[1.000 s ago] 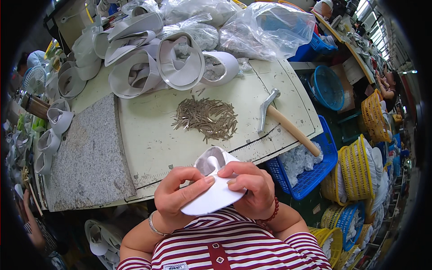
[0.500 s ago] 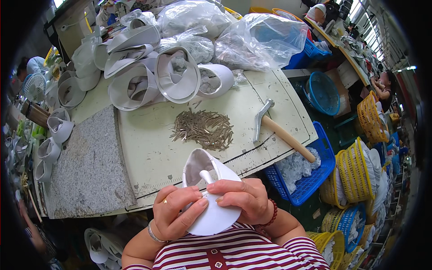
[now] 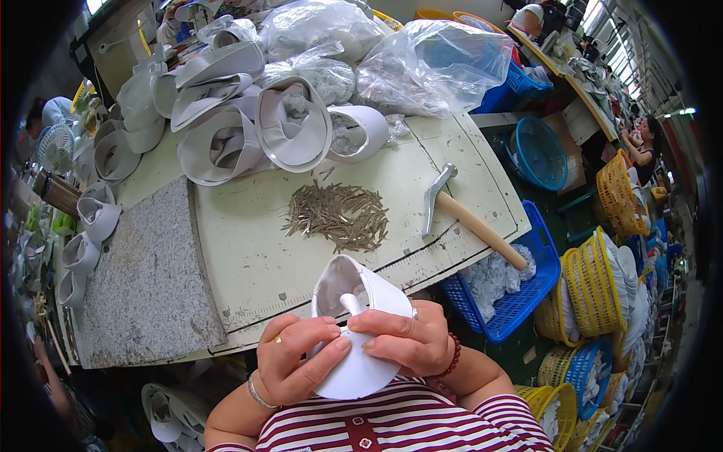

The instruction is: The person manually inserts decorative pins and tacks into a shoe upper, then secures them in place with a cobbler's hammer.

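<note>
Both hands grip a white shoe-upper-like piece (image 3: 358, 374), with a rounded front flap and an upright loop, close to my striped shirt. My left hand (image 3: 297, 354) pinches its left side, thumb and fingers closed near the middle. My right hand (image 3: 410, 339) is closed on the right side, its fingertips almost meeting the left ones. A small white rounded stub (image 3: 351, 303) stands inside the loop; I cannot tell whether it belongs to the piece. Beyond the hands lies a heap of thin dark brown strips (image 3: 339, 215). A wooden-handled hammer (image 3: 478, 230) rests to the right.
Similar white pieces (image 3: 294, 124) are piled at the back of the pale table (image 3: 248, 256), beside clear plastic bags (image 3: 433, 71). A grey stone slab (image 3: 147, 279) covers the left side. A blue basket (image 3: 520, 301) stands under the right edge; yellow baskets (image 3: 595, 290) are farther right.
The white piece has shifted slightly and its loop leans a little more to the right. Both hands keep nearly the same hold.
</note>
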The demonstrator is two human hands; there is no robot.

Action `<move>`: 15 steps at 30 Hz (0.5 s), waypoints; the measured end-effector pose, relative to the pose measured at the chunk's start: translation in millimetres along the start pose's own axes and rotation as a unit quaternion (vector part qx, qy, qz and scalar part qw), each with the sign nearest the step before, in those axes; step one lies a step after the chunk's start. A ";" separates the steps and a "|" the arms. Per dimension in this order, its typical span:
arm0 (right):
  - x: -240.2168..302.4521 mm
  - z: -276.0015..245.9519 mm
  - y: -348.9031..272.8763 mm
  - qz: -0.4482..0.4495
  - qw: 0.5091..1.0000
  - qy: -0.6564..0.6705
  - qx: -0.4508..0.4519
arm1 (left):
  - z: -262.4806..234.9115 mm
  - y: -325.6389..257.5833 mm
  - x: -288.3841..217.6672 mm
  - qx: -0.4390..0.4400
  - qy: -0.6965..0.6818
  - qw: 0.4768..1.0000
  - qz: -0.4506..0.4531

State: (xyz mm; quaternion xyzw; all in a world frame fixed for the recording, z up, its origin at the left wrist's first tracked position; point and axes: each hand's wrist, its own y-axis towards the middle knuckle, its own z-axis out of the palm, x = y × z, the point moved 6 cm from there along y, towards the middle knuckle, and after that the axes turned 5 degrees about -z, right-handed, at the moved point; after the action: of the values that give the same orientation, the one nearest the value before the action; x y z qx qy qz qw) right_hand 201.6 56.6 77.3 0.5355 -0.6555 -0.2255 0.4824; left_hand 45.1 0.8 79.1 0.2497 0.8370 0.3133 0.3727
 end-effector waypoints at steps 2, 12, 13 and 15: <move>-0.1 0.2 -0.2 0.001 1.000 -0.009 0.013 | 0.5 0.1 0.2 0.003 -0.004 1.000 -0.004; -2.9 4.1 -11.1 0.012 0.997 -0.017 -0.073 | 4.3 2.8 10.5 -0.032 -0.056 0.997 -0.045; 0.3 4.5 -16.7 -0.009 0.992 -0.045 -0.121 | 5.4 0.8 14.6 -0.056 -0.077 0.992 -0.078; 1.8 9.0 -21.7 -0.083 0.978 -0.079 -0.173 | 6.0 1.9 18.0 -0.088 -0.096 0.983 -0.132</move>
State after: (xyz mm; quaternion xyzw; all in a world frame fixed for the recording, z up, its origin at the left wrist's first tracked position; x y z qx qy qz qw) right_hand 204.3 45.9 56.5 0.4768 -0.5959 -0.4168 0.4938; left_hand 39.4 15.8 68.9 0.1319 0.7925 0.3079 0.5096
